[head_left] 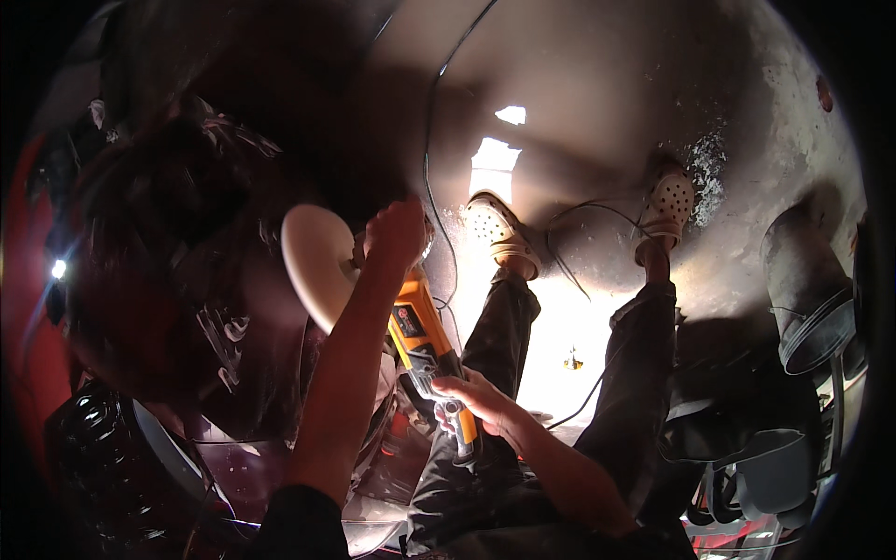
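Note:
A yellow and black power polisher (pixel 418 322) slants across the middle of the view. Its round white pad (pixel 315 266) stands on edge, turned toward a dark, glossy car panel (pixel 177 308) on the left. Whether the pad touches the panel I cannot tell. My left hand (pixel 397 231) is closed around the polisher's front end, close behind the pad; its grip is partly in shadow. Farther back, my right hand (pixel 471 397) wraps the rear handle. White smears (pixel 222 345) of paste or compound mark the panel.
A black cable (pixel 427 149) runs over the floor beside the polisher, and another thin cable (pixel 551 233) loops between my feet in light clogs (pixel 499 229). A dark bucket (pixel 812 308) lies at the right. A black tyre (pixel 103 467) shows at lower left. Strong light glares off the floor.

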Tool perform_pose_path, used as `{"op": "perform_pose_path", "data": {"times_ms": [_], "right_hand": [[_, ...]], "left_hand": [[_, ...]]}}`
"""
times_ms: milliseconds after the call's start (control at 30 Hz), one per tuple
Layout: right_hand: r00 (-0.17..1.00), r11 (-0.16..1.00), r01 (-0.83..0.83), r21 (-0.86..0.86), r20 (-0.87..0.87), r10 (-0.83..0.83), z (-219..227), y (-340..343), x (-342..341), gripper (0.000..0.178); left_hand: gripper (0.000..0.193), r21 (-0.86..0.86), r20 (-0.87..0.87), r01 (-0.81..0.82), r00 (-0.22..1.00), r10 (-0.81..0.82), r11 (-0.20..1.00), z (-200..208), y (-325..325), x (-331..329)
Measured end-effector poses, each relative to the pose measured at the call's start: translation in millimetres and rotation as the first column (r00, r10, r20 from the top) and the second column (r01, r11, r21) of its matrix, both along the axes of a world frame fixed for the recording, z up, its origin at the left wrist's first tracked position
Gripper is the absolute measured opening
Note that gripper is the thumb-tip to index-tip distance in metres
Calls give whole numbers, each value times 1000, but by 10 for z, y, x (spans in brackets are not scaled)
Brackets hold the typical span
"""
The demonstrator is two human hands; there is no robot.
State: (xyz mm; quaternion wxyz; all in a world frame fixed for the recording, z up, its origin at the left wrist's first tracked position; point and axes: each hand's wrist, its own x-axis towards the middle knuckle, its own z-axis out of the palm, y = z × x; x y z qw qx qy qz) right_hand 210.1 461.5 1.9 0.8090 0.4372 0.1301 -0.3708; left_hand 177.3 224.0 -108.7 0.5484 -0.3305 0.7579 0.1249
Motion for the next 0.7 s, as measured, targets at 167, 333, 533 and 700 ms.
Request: {"op": "perform_pose_path", "data": {"times_ms": [167,333,533,700], "right_hand": [[999,1000,-4,-19,39,4,489,320,9,39],[980,983,-180,-40,-98,176,588,361,-1,43],[954,980,-167,-108,-269,133,113,-61,-385,39],[934,968,-226,-110,-305,184,-62,-409,-577,39]], "left_hand": [[34,-43,-71,-105,992,102,994,605,232,229],[41,-52,-160,-215,966,204,975,777,203,336],[38,-140,-389,-175,915,108,974,555,-250,-1],[38,-193,-443,-167,894,66,967,474,-611,-227]]}}
